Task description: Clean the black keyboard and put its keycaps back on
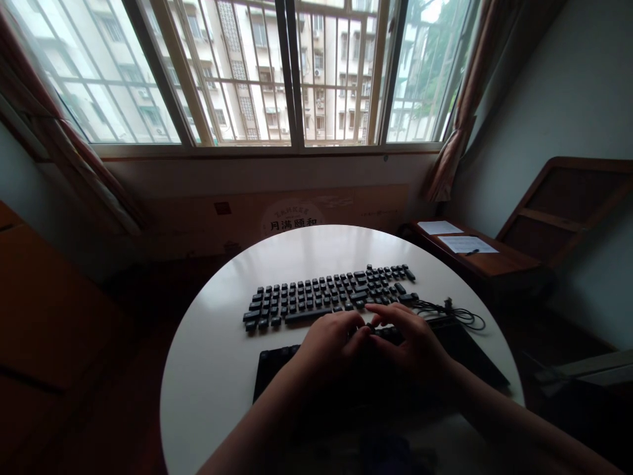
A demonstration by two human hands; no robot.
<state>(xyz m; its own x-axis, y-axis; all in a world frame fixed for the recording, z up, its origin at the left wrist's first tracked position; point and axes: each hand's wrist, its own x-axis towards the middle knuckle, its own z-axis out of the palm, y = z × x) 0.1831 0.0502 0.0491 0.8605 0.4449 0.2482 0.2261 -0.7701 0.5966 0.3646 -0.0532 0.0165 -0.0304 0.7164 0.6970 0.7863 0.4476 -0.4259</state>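
Observation:
Over the far edge of a black keyboard base [477,353], my left hand [332,338] and my right hand [414,338] meet. A small dark keycap [370,326] shows between their fingertips, and both hands are closed on it, thumbs and curled fingers around it. Just beyond them, loose black keycaps [307,301] lie on the table in rows in a keyboard's layout, with a long spacebar keycap [307,315] in the nearest row. Some keycaps [277,353] sit along the base's far left edge. My hands and deep shadow hide much of the base.
All this lies on a round white table [208,369]. A coiled black cable [462,315] rests right of my right hand. Beyond the table's right edge stands a wooden chair [514,260] with papers [467,245] and a pen [473,252]. A barred window [291,79] is ahead.

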